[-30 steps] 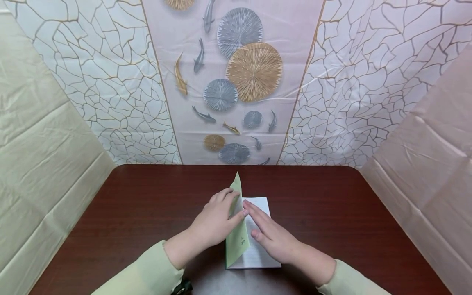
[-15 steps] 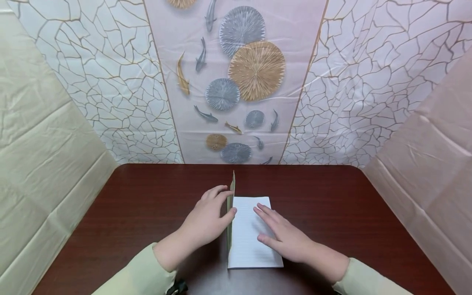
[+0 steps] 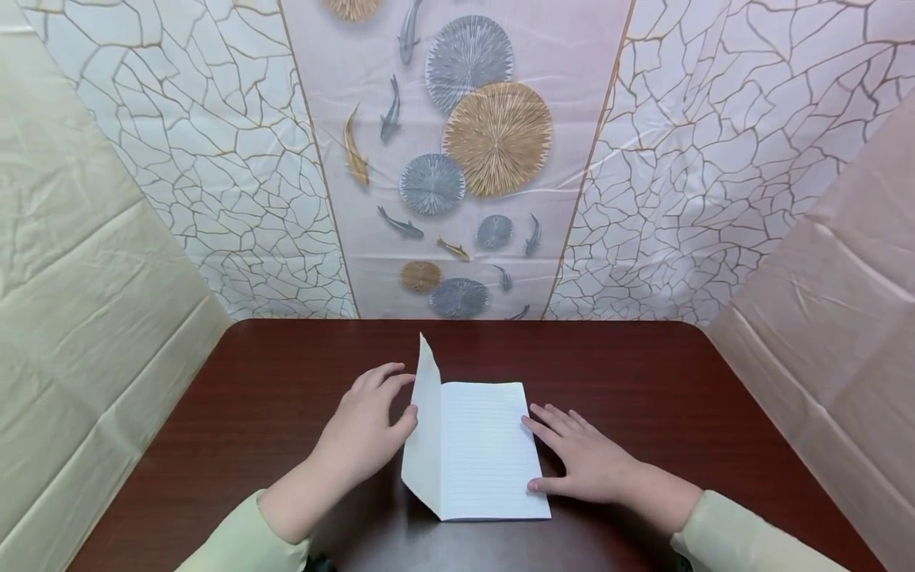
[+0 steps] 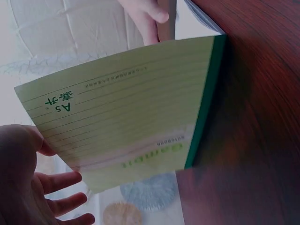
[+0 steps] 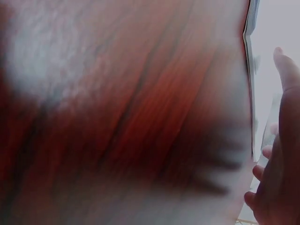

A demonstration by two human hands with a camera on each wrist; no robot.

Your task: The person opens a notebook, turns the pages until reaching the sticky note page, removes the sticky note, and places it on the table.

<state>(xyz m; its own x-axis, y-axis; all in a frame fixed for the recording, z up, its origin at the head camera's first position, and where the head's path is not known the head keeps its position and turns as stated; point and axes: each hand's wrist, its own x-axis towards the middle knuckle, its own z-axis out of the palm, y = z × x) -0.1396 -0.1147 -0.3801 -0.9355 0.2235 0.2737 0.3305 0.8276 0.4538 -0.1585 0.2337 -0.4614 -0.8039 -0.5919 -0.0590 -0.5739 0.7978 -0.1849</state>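
An open notebook lies on the table, its lined white page (image 3: 486,449) flat. The notebook's cover (image 3: 423,445) stands tilted up on the left, inner side showing white in the head view. Its green outer face (image 4: 126,112) with print and a dark green spine fills the left wrist view. My left hand (image 3: 362,429) holds the cover's free edge between thumb and curved fingers. At the page's right edge, my right hand (image 3: 588,458) lies with spread fingers, fingertips touching or just over the paper. The right wrist view shows this hand (image 5: 286,140) beside the notebook's edge.
The dark red-brown wood table (image 3: 286,381) surrounds the notebook. A patterned backdrop (image 3: 386,294) with fish and round motifs hangs behind it. Pale cloth panels (image 3: 93,318) line both sides.
The cover has swung leftward past upright, moving with my left hand, and its inner side now shows. My right hand has moved right, from beside the cover to the page's right edge.
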